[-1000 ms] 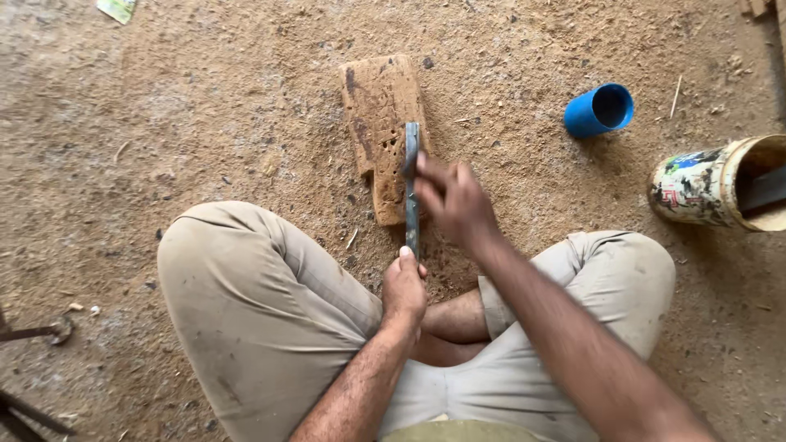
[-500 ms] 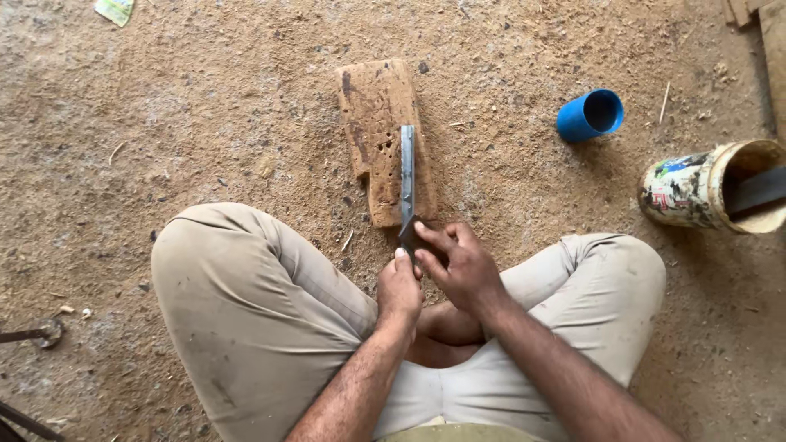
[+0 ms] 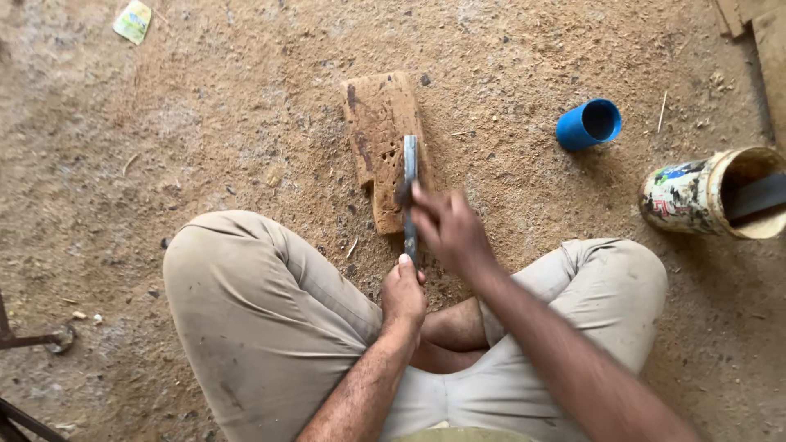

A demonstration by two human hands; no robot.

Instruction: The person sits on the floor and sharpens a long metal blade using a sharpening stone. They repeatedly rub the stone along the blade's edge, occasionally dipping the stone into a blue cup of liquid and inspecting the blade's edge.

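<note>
Fingers (image 3: 426, 214) press a long, flat grey metal file (image 3: 409, 164) onto wood.

Open sawdust ground left of and beyond the grip; clutter to its right, knees close on both sides.

The left hand (image 3: 404, 290) and right hand (image 3: 446, 229) grip a metal strip (image 3: 409, 176) over a wooden block (image 3: 378, 139). Right of the grip lie a blue pipe piece (image 3: 588, 124) and, farther off, a tin can (image 3: 708, 195), seemingly holding a dark bar. Bent knees (image 3: 246, 286) flank it.
</note>
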